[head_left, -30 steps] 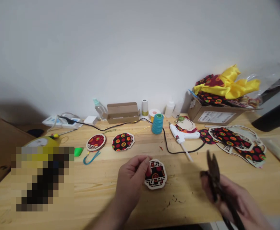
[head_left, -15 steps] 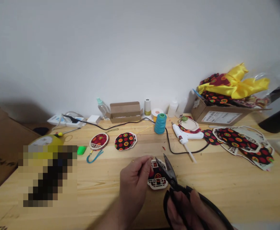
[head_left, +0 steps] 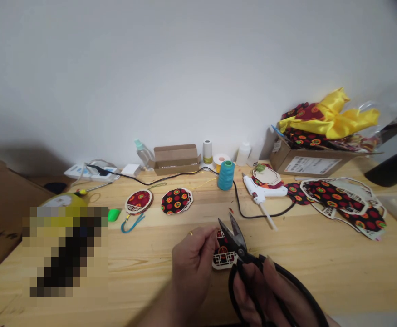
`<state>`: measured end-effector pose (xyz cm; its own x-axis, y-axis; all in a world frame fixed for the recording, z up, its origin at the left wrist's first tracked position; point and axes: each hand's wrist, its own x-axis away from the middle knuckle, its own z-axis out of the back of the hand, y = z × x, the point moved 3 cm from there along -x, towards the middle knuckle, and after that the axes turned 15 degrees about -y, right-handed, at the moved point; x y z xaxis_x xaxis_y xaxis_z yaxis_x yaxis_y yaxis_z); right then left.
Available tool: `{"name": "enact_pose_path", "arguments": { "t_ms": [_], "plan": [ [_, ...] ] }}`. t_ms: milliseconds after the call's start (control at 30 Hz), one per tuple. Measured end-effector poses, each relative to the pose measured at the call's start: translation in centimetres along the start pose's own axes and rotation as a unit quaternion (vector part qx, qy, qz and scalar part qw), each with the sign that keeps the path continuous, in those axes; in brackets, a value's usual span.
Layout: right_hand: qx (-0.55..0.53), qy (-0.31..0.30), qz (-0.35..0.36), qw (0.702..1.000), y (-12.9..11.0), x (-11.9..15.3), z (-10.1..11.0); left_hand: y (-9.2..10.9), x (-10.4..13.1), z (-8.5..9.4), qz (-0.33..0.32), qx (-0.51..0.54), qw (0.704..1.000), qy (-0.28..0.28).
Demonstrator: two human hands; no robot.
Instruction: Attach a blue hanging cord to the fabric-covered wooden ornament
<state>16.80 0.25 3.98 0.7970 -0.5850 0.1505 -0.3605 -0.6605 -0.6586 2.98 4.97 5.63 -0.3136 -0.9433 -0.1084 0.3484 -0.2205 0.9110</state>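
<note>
My left hand [head_left: 194, 259] is closed in a pinch on the left edge of a small ornament [head_left: 224, 259], a pale lattice frame over dark patterned fabric. Black-handled scissors [head_left: 242, 252] are held in my right hand [head_left: 259, 290], its fingers wrapped round the handles. The blades point up and to the left, slightly parted, and lie over the ornament's upper right part. Whether anything is between the blades is too small to tell.
Behind my hands lie a round ornament [head_left: 139, 201], an octagonal one [head_left: 177, 201], a teal thread cone [head_left: 226, 175] and a white glue gun [head_left: 262, 193] with a black cord. Patterned pieces [head_left: 337, 200] and a box of fabric [head_left: 314, 164] are at the right.
The scissors and my right hand have shifted slightly left, and the blades look a little closer together. My left hand still pinches the ornament. The whole view has moved slightly.
</note>
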Motion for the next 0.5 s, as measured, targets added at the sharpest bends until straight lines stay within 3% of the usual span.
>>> {"name": "enact_pose_path", "arguments": {
  "t_ms": [300, 500],
  "plan": [
    [0.052, -0.005, 0.049, 0.997, 1.9, 0.5, 1.3, 0.1, 0.1, -0.1, -0.01, -0.009, 1.0, -0.002],
    [0.072, 0.039, 0.009, 0.997, 2.1, 0.7, 1.7, 0.2, 0.1, 0.0, -0.008, -0.005, 1.0, -0.003]
  ]
}}
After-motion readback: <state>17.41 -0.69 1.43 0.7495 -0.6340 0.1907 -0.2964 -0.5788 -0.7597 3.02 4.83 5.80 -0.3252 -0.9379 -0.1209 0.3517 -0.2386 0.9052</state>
